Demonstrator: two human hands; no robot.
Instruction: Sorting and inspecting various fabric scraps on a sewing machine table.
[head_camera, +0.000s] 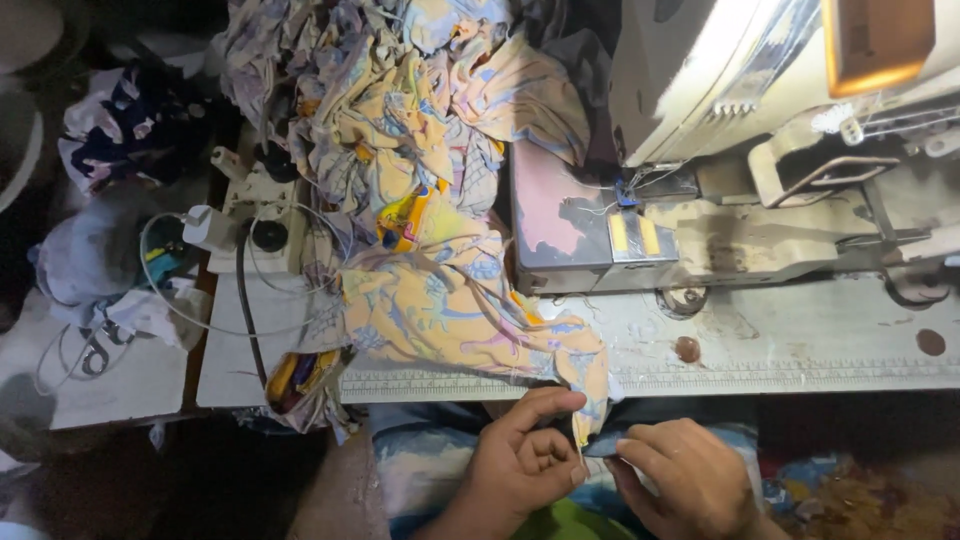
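**Both hands pinch a fabric tip at the table's front edge**

The left hand (520, 460) and right hand (685, 478), fingers curled, pinch the hanging end of the yellow patterned fabric (450, 300) just below the front edge. The fabric heaps leftward beside the sewing machine (720, 180). The worn table (800, 340) is stained; surroundings are dark.

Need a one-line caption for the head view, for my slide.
Both hands, left hand and right hand, pinch printed yellow fabric at the sewing machine table's edge.
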